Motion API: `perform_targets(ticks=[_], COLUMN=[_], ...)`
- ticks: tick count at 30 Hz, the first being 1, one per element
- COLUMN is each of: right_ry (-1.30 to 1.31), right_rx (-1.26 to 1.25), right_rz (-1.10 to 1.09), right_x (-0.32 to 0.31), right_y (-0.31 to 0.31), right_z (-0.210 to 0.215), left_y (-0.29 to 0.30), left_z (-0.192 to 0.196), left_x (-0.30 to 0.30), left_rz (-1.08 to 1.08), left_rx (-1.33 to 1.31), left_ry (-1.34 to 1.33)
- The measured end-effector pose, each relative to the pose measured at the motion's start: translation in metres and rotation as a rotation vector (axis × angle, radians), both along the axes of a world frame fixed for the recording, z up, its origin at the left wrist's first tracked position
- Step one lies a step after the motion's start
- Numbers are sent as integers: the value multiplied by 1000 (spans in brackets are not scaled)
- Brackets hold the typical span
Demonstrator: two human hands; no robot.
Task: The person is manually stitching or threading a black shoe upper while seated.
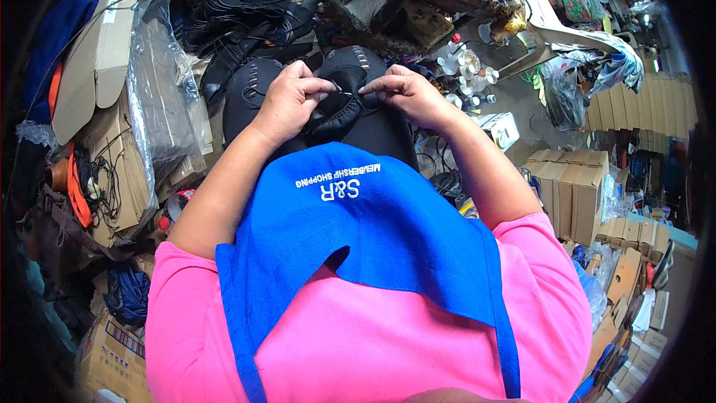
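Observation:
A black piece with a stitched edge (337, 116), which looks like a shoe upper, rests on my lap between my knees. At its left side is my left hand (292, 104), with thumb and forefinger pinched together at the dark opening. My right hand (409, 95) pinches from the other side, its fingertips close to the left ones. A small, thin, pale bit (345, 93) shows between the two pinches; it is too small to tell what it is. What exactly each set of fingertips grips is partly hidden.
Black shoes or shoe parts (239, 11) lie piled beyond my knees. Cardboard wrapped in clear plastic (168, 97) leans at the left. Small white bottles and jars (466, 67) stand on the far right floor. Brown cartons (570, 186) are stacked at the right. A blue apron (358, 231) covers my front.

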State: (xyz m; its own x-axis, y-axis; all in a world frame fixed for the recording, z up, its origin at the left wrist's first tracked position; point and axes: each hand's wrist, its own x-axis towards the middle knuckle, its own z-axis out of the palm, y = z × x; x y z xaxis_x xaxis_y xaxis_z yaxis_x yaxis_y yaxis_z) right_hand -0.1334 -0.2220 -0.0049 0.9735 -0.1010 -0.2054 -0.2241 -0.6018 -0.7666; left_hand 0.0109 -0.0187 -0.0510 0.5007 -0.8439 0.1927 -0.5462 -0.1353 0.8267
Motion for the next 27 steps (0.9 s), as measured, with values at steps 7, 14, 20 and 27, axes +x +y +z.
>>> perform_targets(ticks=[7, 14, 20, 27], right_ry=[0, 78, 72, 83], right_rx=[23, 158, 189, 203], right_rz=[31, 43, 98, -54], right_x=[3, 4, 9, -1], right_y=[-5, -12, -17, -1], right_z=[-4, -10, -14, -14], left_y=[-3, -15, -26, -10], left_z=[0, -5, -1, 7], left_x=[2, 7, 12, 5], left_rz=[-32, -99, -221, -170], left_rx=[13, 68, 48, 68], left_ry=[-52, 30, 48, 0])
